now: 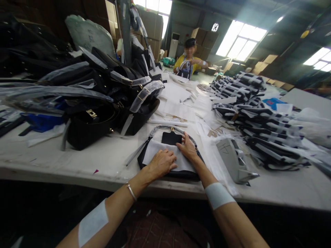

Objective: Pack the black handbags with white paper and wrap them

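As the handbag (182, 174) lies near the front edge of the table (111, 155), its white sheet (154, 148) could crease should the left hand (160, 163), fingers loosely bent upon it, drag sideways. The long axis runs left to right, handle (155, 130) pointing away. The right hand (188, 148) meets the black flap (169, 138); whether its fingers pinch is unclear. Black bags (91, 128) lie leftward.

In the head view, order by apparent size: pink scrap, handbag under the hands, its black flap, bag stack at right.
1. Bag stack
2. Handbag
3. Black flap
4. Pink scrap
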Motion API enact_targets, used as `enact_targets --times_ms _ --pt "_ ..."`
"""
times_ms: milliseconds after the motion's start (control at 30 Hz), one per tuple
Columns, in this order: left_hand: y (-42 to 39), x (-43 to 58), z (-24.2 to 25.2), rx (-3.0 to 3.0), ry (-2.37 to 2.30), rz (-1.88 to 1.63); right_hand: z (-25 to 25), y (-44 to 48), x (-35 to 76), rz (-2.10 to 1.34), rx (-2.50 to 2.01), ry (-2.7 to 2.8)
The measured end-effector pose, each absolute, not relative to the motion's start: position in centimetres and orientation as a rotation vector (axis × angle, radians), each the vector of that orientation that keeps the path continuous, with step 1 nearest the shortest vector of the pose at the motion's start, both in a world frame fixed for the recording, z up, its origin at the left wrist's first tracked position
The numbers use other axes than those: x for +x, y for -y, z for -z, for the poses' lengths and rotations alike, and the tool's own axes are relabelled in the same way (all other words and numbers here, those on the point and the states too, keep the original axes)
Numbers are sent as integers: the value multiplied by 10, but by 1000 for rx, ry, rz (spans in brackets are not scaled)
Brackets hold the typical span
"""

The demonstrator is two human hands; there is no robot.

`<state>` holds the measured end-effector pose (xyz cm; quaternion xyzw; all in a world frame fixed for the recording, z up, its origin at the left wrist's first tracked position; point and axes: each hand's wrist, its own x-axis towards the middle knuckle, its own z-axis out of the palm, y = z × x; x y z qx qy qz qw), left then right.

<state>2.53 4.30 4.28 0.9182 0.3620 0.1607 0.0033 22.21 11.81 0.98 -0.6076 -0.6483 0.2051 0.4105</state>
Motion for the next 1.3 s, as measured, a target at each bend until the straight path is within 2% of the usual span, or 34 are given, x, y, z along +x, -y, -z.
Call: enact_targets --times_ms 167,400,600,800,1000,1167,1300 --pt "-43 23 -38 2847 -1158 -491 -27 -112 231 -825 -1181 1404" --pt "-44 22 -38 2815 -1141 -516 -51 -78 222 -367 -1015 1887" --pt "-47 20 -33 2761 -1106 -666 -53 -44 218 -312 -1008 2053" --pt "-36 14 -18 2732 -1126 -842 -31 -26 220 -200 -938 2179" --pt "-24 7 -8 2812 -1153 -1054 -35 -18 218 -274 -1056 2323" --pt "-25 8 -11 2808 -1143 -1052 -46 -11 219 -466 -1108 2328" --pt "-25 8 -11 2802 -1147 -1052 -34 -15 219 -461 -1163 2226"
